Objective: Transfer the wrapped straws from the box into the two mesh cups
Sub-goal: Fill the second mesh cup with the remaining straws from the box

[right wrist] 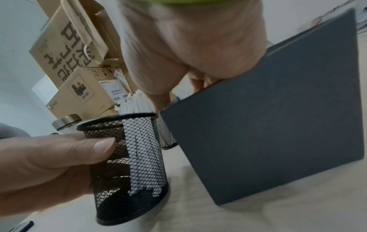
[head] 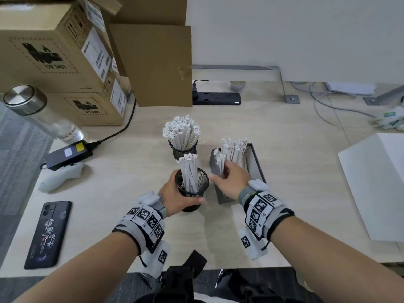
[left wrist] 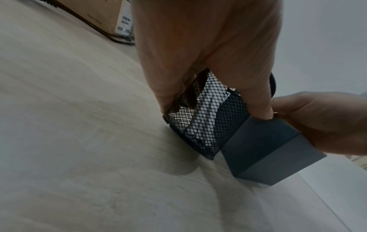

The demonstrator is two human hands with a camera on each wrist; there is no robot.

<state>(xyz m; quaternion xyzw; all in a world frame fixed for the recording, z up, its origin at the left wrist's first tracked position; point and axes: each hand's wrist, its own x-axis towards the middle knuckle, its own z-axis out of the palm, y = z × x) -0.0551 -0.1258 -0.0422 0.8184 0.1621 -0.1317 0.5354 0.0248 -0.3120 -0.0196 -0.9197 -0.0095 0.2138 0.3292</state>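
Observation:
A black mesh cup stands on the table with a small bunch of wrapped straws upright in it. My left hand grips this cup round its side. Behind it a second mesh cup is packed full of straws. To the right is the grey box, which still holds wrapped straws. My right hand reaches into the box, with its fingers and thumb curled round a bunch of them.
Stacked cardboard boxes and a brown paper bag stand at the back left. A bottle, power adapter, white controller and phone lie to the left. A power strip sits at the back and a white board on the right.

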